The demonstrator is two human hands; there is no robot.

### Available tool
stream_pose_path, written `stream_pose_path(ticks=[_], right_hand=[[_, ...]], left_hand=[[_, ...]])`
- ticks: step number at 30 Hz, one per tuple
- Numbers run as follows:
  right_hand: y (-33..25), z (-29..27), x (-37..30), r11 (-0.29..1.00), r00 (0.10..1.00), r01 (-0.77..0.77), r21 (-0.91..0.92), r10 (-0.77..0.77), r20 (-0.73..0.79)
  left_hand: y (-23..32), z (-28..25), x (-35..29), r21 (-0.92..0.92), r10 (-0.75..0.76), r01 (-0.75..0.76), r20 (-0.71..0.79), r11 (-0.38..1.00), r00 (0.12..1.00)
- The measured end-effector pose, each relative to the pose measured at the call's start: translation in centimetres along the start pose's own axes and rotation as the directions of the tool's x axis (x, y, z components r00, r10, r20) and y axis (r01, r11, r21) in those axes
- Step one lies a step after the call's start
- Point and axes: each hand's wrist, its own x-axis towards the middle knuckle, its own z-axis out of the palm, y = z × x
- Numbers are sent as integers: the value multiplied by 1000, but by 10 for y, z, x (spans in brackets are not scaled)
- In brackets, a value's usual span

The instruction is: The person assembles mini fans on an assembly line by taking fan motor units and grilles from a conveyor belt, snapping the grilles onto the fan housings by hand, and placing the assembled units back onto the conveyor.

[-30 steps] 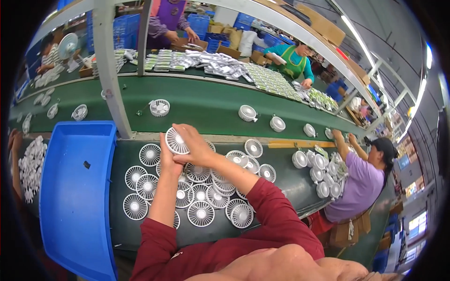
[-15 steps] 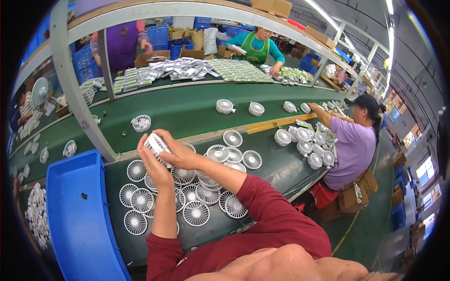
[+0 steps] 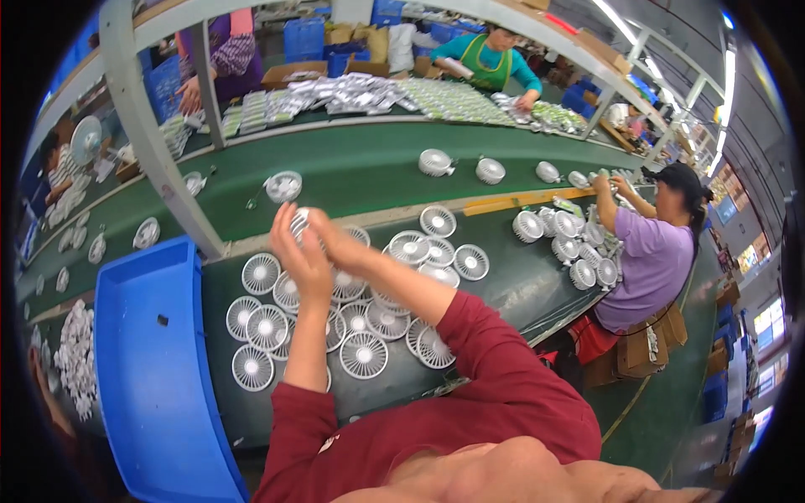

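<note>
Raised over the near edge of the belt, both my hands close round a white fan head (image 3: 299,220), which is mostly hidden by the fingers. My left hand (image 3: 302,267) cups it from the left and below. The right hand (image 3: 340,248) presses against its right side. Below my hands, several round white fan grilles (image 3: 364,355) lie loose and overlapping on the dark green worktop (image 3: 495,314). On the green belt (image 3: 360,172) just beyond my hands sits another white fan head (image 3: 283,186) with a thin wire end beside it.
A blue bin (image 3: 151,369) with a small dark piece in it stands at my left, beside a grey post (image 3: 159,159). White parts (image 3: 75,356) are heaped past the bin. At right, a person in purple (image 3: 646,251) works by a fan pile (image 3: 579,239). More people work across the belt.
The view has shifted, so the scene sits further right. My hands have turned and closed further over the fan head, hiding more of it. Another person's arm now shows at the far left.
</note>
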Motion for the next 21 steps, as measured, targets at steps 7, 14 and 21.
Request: stream_pose_path(ticks=[7, 14, 21], right_hand=[[19, -105, 43, 712, 871, -151, -686, -233, -433], [36, -246, -42, 218, 851, -315, -923, -365, -377], [20, -232, -97, -32, 920, -387, -921, -77, -384]], left_hand=[[-54, 6, -28, 323, -104, 4, 293, 946, 950], [-55, 12, -50, 502, -357, 53, 532, 863, 767], [-49, 7, -51, 520, -346, 26, 528, 853, 776]])
